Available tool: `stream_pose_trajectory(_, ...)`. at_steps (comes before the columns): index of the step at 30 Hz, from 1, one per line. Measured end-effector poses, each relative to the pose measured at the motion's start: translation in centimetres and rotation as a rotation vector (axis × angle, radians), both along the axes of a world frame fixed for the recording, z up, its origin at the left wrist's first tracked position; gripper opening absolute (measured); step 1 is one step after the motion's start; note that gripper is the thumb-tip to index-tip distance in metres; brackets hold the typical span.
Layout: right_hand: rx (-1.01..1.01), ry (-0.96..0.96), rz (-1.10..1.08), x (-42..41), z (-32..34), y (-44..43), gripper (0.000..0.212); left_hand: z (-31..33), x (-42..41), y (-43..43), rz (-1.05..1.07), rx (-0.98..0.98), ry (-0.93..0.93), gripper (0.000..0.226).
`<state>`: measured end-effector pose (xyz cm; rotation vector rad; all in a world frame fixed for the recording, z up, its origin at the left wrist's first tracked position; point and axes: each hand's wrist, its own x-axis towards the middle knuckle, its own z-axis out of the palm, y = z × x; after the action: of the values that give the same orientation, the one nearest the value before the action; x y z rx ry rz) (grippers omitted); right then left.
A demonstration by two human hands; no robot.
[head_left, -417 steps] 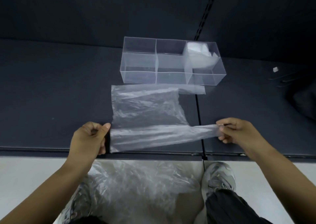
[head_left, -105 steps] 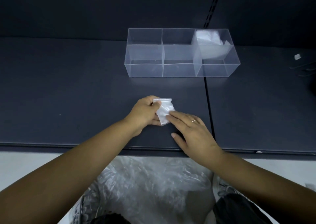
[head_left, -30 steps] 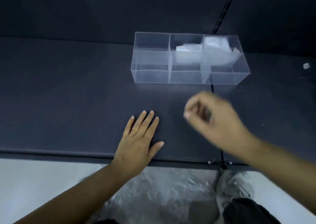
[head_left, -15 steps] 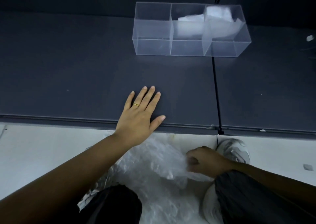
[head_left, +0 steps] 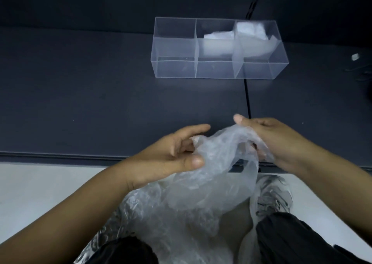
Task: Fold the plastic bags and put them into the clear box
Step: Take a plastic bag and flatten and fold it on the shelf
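The left hand (head_left: 171, 153) has come off the table (head_left: 100, 94), where it lay flat a moment ago. The right hand (head_left: 279, 143) is up from the floor. Between them they now hold a fresh bag (head_left: 211, 175), lifted out of the heap (head_left: 161, 229) by the person's feet.

The left thumb and fingers pinch one crumpled edge. The right fingers curl into the film on the other side, partly veiled by it. The bag hangs over the near edge of the table, loose and bunched, its lower part trailing towards the heap.

The box (head_left: 175, 68) stands well back on the table. One folded bag (head_left: 218, 42) sits in its middle compartment and more white film (head_left: 251, 31) in the right one.

So a new round seems to be starting. I'd say this bag wants spreading flat on the table before any folding, and the heap suggests plenty more to come.
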<state>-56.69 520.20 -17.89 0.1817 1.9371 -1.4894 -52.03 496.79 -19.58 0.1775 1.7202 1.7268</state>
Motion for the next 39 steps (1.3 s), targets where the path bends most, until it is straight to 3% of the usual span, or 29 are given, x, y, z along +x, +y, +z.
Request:
stream_pose_trajectory(4, -0.132, -0.168, 0.012, 0.2, -0.7, -0.5, 0.056, -0.7, -0.1, 1.5, 0.213, -0.134, 0.100, 0.027)
stream_pose_trajectory(5, -0.166, -0.196, 0.024, 0.1, -1.0, -0.2, 0.057, -0.9, 0.0, 1.4, 0.263, -0.155, 0.112, 0.024)
stream_pose_trajectory(9, -0.136, -0.253, 0.068, -0.6, -1.0, 2.4, 0.052, -1.4, -0.7, -0.9, 0.426, -0.215, 0.035, 0.057)
stream_pose_trajectory(12, 0.103, -0.127, 0.178, -0.4, -0.7, 3.5, 0.057, -1.2, -1.2, -2.1, 0.590, -0.185, -0.151, 0.050)
stream_pose_trajectory(14, 0.214, 0.064, 0.089, -0.3, -0.5, 3.0, 0.061, -0.6, -1.3, -2.1, 0.630, -0.120, -0.223, 0.039)
stream_pose_trajectory(16, 0.205, 0.286, -0.034, 0.0, 0.0, 1.9, 0.055, 0.1, -1.4, -1.4, 0.640, -0.093, -0.167, 0.025)
stream_pose_trajectory(18, 0.186, 0.572, -0.082, 0.2, 1.3, 1.0, 0.043, 1.2, -1.0, -0.5, 0.683, -0.175, 0.133, 0.010)
stream_pose_trajectory(21, 0.183, 0.982, 0.039, 0.3, 4.1, 0.1, 0.031, 3.5, -0.4, 0.6, 0.597, -0.556, 1.019, 0.017)
stream_pose_trajectory(22, 0.166, 1.051, 0.091, 0.3, 4.8, -0.1, 0.031, 4.1, -0.1, 1.2, 0.509, -0.635, 1.256, 0.014)
stream_pose_trajectory(23, 0.156, 1.076, 0.134, 0.3, 5.2, -0.2, 0.031, 4.0, 0.1, 1.8, 0.406, -0.664, 1.376, 0.013)
stream_pose_trajectory(25, 0.204, 1.016, 0.214, 0.2, 4.7, -0.3, 0.036, 3.2, 0.7, 3.1, 0.151, -0.670, 1.302, 0.034)
stream_pose_trajectory(27, 0.355, 0.829, 0.284, 0.1, 2.8, 0.0, 0.049, 2.3, 1.8, 4.1, -0.122, -0.651, 1.003, 0.073)
stream_pose_trajectory(29, 0.517, 0.565, 0.306, -0.1, 0.3, 0.8, 0.062, 1.3, 2.5, 3.9, -0.214, -0.565, 0.780, 0.081)
stream_pose_trajectory(31, 0.632, 0.462, 0.236, -0.5, -1.6, 1.6, 0.062, 0.5, 2.5, 3.3, -0.071, -0.555, 0.818, 0.067)
stream_pose_trajectory(34, 0.585, 0.667, 0.055, 0.2, -2.5, 1.7, 0.051, -0.3, 1.3, 2.0, 0.217, -0.675, 1.017, 0.044)
stream_pose_trajectory(36, 0.489, 0.749, 0.079, 1.1, -2.5, 1.1, 0.053, -1.1, 0.5, 1.4, 0.207, -0.778, 1.073, 0.049)
stream_pose_trajectory(39, 0.524, 0.713, 0.284, 2.8, -3.4, 0.8, 0.079, -2.6, -0.3, 1.2, -0.014, -0.900, 1.081, 0.076)
